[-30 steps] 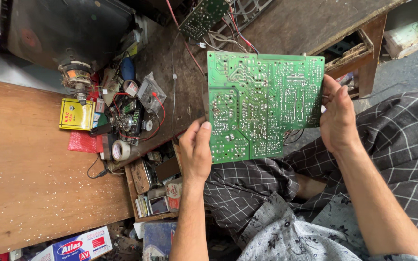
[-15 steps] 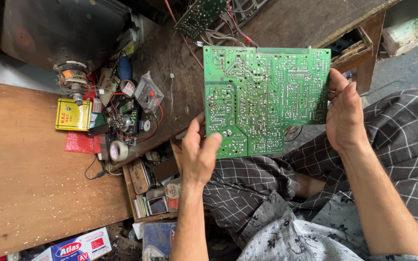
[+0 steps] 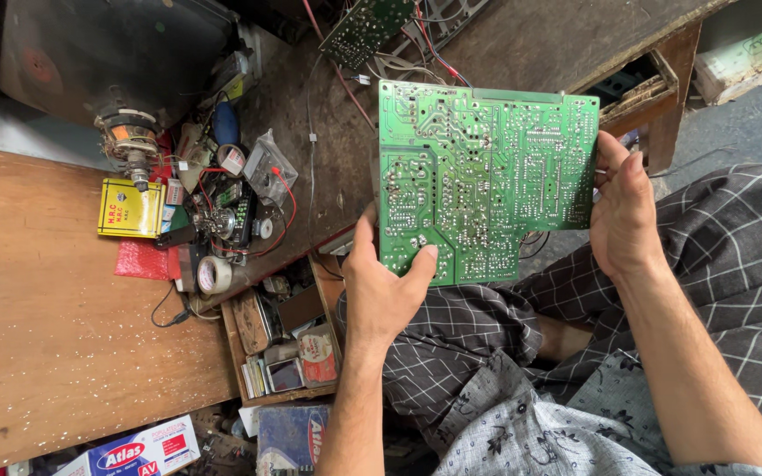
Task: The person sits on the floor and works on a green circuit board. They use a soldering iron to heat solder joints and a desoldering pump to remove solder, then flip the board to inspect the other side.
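Above the lap, the green rectangular circuit board (image 3: pixel 487 181), solder side up, spans both gripping hands: left hand (image 3: pixel 387 286) at its lower corner, right hand (image 3: pixel 625 216) on its far short edge.

Both bare forearms rise from the bottom of the frame toward its centre. The left hand (image 3: pixel 383 291), just left of centre, is turned palm-away with its thumb pressed flat on the face of what it grips and its fingers hidden behind. The right hand (image 3: pixel 623 220), at centre right, stands edge-on with fingers together, clasping the side, its wrist straight.
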The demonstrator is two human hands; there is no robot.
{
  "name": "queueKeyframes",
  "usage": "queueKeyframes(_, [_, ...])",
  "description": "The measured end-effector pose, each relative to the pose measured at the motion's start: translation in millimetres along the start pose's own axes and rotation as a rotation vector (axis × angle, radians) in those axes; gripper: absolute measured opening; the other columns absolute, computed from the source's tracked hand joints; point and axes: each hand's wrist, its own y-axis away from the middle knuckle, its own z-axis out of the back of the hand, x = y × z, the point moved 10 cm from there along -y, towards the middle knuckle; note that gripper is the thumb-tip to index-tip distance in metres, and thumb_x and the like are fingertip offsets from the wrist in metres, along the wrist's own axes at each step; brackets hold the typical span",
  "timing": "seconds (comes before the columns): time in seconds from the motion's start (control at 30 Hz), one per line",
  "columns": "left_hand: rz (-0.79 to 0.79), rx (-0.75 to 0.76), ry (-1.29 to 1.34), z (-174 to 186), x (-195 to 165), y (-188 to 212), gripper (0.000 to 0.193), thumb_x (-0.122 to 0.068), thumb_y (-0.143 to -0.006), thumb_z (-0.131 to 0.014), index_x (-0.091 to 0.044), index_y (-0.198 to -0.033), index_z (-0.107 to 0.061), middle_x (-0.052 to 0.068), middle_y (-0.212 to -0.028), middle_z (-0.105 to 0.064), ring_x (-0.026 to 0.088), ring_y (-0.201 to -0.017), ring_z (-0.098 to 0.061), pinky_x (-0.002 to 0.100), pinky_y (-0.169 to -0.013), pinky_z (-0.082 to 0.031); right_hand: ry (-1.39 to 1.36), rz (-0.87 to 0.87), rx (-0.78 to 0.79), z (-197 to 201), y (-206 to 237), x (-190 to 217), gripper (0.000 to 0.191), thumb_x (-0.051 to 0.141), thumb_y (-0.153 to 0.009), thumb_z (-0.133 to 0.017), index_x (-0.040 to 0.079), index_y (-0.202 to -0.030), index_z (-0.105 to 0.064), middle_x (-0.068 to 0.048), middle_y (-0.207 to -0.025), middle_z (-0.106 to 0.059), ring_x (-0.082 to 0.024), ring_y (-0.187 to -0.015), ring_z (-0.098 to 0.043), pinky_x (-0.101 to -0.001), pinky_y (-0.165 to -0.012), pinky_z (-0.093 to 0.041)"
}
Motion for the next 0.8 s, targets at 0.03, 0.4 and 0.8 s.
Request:
queueKeyframes(0.03, [0.015, 0.0, -0.002, -0.3, 1.0, 0.3, 0.063, -0.009, -0.082, -0.075, 0.005, -0.139, -0.051, 0.012, -0.107, -0.079, 0.016, -0.092, -0.078, 0.03, -0.082, -0.062, -0.004, -0.007, -0.005, 1.1, 0.1, -1.3, 0.121, 0.087, -0.085, -0.054, -0.007, -0.158, -0.034, -0.015, -0.148, -0.047, -0.023, -0.138, -0.041, -0.0437, -0.12, -0.031])
queueKeyframes(0.4, [0.03, -0.012, -0.024, -0.6, -3.7, 3.2, 0.062, -0.008, -0.081, -0.073, 0.004, -0.138, -0.052, 0.012, -0.104, -0.079, 0.016, -0.09, -0.079, 0.03, -0.081, -0.063, 0.016, -0.038, -0.013, 0.9, 1.2, -4.8, 0.126, 0.09, -0.082, -0.053, -0.008, -0.159, -0.032, -0.019, -0.146, -0.045, -0.026, -0.138, -0.041, -0.046, -0.119, -0.034])
queueKeyframes(0.8, [-0.021, -0.015, -0.025, -0.8, -5.5, 6.2, 0.063, -0.007, -0.081, -0.073, 0.005, -0.139, -0.051, 0.012, -0.105, -0.079, 0.017, -0.09, -0.08, 0.031, -0.08, -0.064, 0.002, -0.036, -0.024, 3.3, 3.1, -7.2, 0.125, 0.089, -0.082, -0.054, -0.007, -0.159, -0.03, -0.017, -0.15, -0.043, -0.027, -0.142, -0.039, -0.0473, -0.121, -0.03])
